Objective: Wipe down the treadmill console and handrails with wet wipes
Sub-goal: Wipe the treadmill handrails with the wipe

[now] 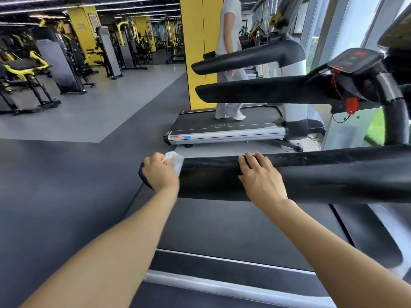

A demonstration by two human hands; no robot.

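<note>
A thick black handrail (322, 174) of my treadmill runs across the view from centre to right. My left hand (159, 172) grips its rounded left end with a crumpled white wet wipe (175, 161) pressed between fingers and rail. My right hand (259, 174) lies on top of the rail a little to the right, fingers curled over its far side. The second handrail (255, 90) runs further off, joining the console (353, 60) with its small dark panel at upper right. A red safety clip (352, 106) hangs below the console.
The treadmill belt (233, 232) lies under my arms. Another treadmill (224, 130) stands just beyond, with a person in white (230, 58) walking on it. A yellow pillar (200, 50) rises behind; weight machines (55, 63) fill the far left. Grey floor (66, 174) spreads left; windows on the right.
</note>
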